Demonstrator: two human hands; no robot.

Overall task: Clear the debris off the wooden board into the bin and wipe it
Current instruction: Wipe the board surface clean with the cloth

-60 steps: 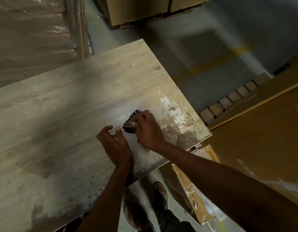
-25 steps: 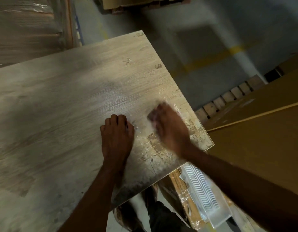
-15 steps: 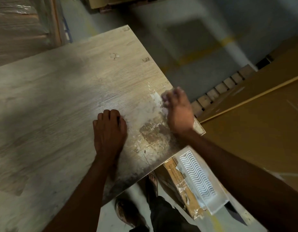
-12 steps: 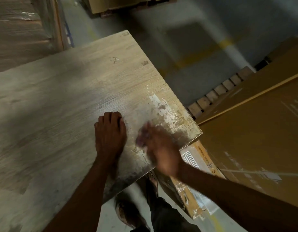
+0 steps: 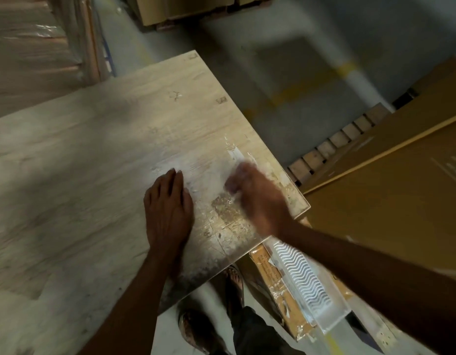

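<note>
Left hand [image 5: 168,213]: fingers flat, pressing the wooden board [image 5: 93,175].
Right hand [image 5: 257,198]: blurred over the crusty corner [image 5: 229,213]; grip unreadable.
Risk: a fast sweep could fling scrapings past the white tray [image 5: 306,285] below the edge.

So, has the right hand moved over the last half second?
Yes. The right hand went from the near edge of the board away from the person, up to just below the white streak.

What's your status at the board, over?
Left hand flat on wooden board. Right hand blurred, grip unclear. White residue near corner. Nothing blocking.
</note>
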